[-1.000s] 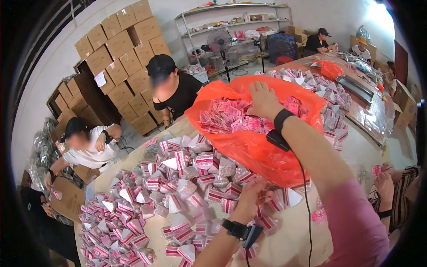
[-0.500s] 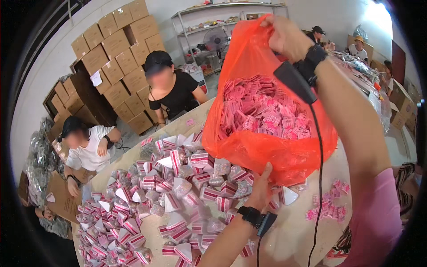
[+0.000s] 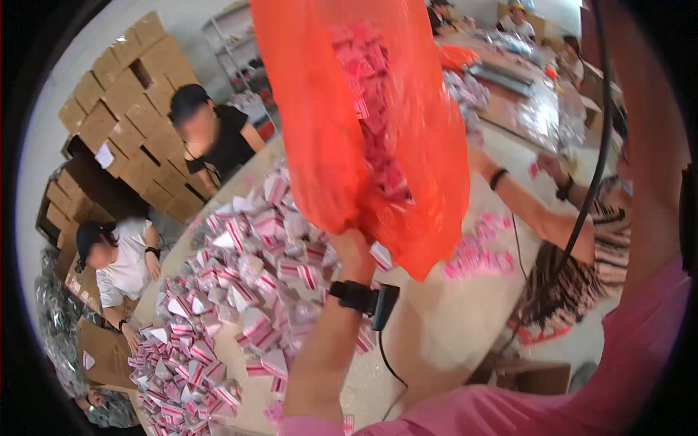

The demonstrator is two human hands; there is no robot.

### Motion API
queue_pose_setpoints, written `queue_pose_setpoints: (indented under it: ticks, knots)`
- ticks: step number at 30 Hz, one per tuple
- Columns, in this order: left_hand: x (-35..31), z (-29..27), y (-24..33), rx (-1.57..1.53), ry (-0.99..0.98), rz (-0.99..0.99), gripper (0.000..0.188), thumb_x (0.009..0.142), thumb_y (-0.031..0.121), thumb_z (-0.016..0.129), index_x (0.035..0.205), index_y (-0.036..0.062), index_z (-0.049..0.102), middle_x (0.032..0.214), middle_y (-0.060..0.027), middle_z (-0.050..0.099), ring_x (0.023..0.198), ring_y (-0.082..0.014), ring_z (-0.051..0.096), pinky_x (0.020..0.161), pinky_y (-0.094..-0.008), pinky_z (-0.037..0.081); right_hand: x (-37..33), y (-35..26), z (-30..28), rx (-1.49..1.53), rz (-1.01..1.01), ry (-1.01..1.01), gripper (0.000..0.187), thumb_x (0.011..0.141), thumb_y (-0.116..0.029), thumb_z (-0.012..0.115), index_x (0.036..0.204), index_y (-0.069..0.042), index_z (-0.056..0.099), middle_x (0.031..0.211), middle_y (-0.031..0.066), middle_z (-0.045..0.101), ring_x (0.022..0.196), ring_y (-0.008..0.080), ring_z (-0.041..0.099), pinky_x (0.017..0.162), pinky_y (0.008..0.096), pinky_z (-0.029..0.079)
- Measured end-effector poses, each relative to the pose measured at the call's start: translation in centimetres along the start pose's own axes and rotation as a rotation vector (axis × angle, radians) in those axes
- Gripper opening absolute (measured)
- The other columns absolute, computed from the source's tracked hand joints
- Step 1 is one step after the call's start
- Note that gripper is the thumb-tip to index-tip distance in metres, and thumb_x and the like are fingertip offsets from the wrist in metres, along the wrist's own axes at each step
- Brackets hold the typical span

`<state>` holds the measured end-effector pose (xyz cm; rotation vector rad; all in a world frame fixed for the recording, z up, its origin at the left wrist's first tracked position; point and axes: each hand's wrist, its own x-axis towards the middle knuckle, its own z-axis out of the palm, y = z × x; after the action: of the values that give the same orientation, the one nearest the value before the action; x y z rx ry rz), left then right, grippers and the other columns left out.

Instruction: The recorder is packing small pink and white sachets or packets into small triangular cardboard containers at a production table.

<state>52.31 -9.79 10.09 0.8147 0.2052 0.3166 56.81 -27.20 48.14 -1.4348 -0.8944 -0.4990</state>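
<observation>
Hoisted since half a second ago, the red plastic bag (image 3: 320, 145) now stands tall above and in front of the left hand (image 3: 350, 251), where before it sagged wide open over the table; the right arm (image 3: 651, 109) is also higher, running up the right rim, so the right hand is out of the picture and its grip cannot be told. Around the left hand's grip spreads the pale worktable (image 3: 436, 341). Well beyond the grip, to its left, rises a stack of brown cartons (image 3: 127, 123). Nearer on that side are a co-worker in a black top (image 3: 225, 142) and another in white (image 3: 127, 254); to the grip's right sits one in a striped top (image 3: 611, 240), an arm extended toward the bag. The left hand is closed on the bag's bunched lower plastic, its fingers partly hidden. A broad heap of pink-striped wedge packs (image 3: 254, 254) lies to the grip's left. Above the grip, small pink sachets (image 3: 363, 65) fill the bag's open fold, slightly blurred. Right of the grip, loose sachets (image 3: 480, 251) lie scattered. Just below it, a black wrist device (image 3: 384, 307) sits on the left wrist.
</observation>
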Motion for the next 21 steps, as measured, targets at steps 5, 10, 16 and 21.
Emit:
queue_pose_setpoints:
  ticks: [5,10,16,21]
  knots:
    - [-10.3,-0.2,5.4,0.178,0.018,-0.155,0.026,0.087,0.013,0.053,0.112,0.0065,0.053,0.099,-0.0045,0.060,0.078,-0.0164,0.060,0.060,-0.0303,0.052,-5.5,-4.4,-0.1,-0.037,0.070,-0.066,0.014,0.091,-0.012,0.047,0.087,-0.001,0.056,0.086,0.0089,0.060,0.079,0.0191,0.057,0.070,0.0321,0.047]
    - [-20.4,-8.9,8.5,1.156,-0.438,0.446,0.019,0.076,0.002,0.051,0.093,0.0005,0.060,0.072,-0.0124,0.061,0.061,-0.0258,0.059,0.048,-0.0345,0.041,-9.5,-7.4,1.7,-0.021,0.143,-0.118,0.014,0.092,-0.011,0.047,0.090,-0.001,0.055,0.088,0.0088,0.060,0.082,0.0185,0.058,0.072,0.0315,0.048]
    - [-30.3,-16.0,11.8,0.467,-0.009,-0.500,0.020,0.083,0.005,0.052,0.101,0.0036,0.061,0.084,-0.0029,0.062,0.067,-0.0130,0.058,0.055,-0.0270,0.045,-13.9,-6.4,2.2,0.143,0.269,-0.170,0.013,0.093,-0.011,0.046,0.093,-0.001,0.055,0.090,0.0086,0.061,0.085,0.0178,0.059,0.076,0.0308,0.049]
    - [-32.6,-19.9,11.1,0.477,-0.005,-0.717,0.028,0.086,0.006,0.051,0.114,0.0007,0.054,0.095,-0.0068,0.064,0.073,-0.0186,0.063,0.060,-0.0291,0.050,-23.3,2.0,-1.4,0.040,0.459,0.056,0.011,0.091,-0.008,0.045,0.089,-0.003,0.055,0.083,0.0068,0.059,0.082,0.0174,0.058,0.077,0.0295,0.048]
